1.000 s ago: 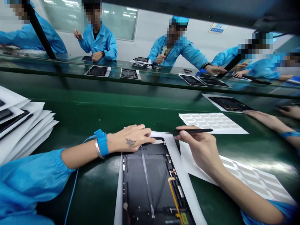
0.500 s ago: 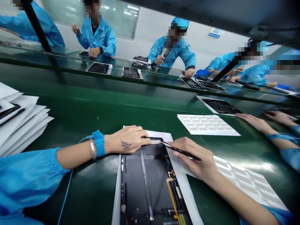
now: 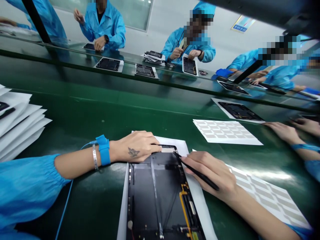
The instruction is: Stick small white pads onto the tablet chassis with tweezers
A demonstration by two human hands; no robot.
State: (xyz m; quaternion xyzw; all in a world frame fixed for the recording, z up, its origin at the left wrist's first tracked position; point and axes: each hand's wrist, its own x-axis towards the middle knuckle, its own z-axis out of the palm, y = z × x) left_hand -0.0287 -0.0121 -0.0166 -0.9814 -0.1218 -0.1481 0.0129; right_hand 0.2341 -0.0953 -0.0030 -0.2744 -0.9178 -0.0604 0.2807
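Note:
Before me an opened tablet housing (image 3: 145, 190), black inside with an orange flex cable (image 3: 183, 200) along its right side, lies on a white sheet (image 3: 172, 140). A pale strip (image 3: 168, 150) runs along its top end. Over the top left corner lies my left hand (image 3: 137, 146), its fingers bent together on the housing's edge, fingertips at the strip's left end; some are hidden. My right hand (image 3: 212, 170) is closed around black tweezers (image 3: 200, 175), their tips by the strip's right end. A blue wrist strap (image 3: 103, 150) with a cord circles my left wrist.
Label sheets (image 3: 226, 131) lie beyond and beside my right hand. White sheets (image 3: 22, 126) are stacked at left, with dark parts among them. Another tablet housing (image 3: 240, 110) lies at right near a co-worker's hands (image 3: 282, 131). Across the bench sit people in blue, with more housings (image 3: 108, 64).
The tweezer tips have shifted slightly down and right off the strip, and the tweezers tilt more steeply. My left hand stays in place. A co-worker opposite has lifted a housing.

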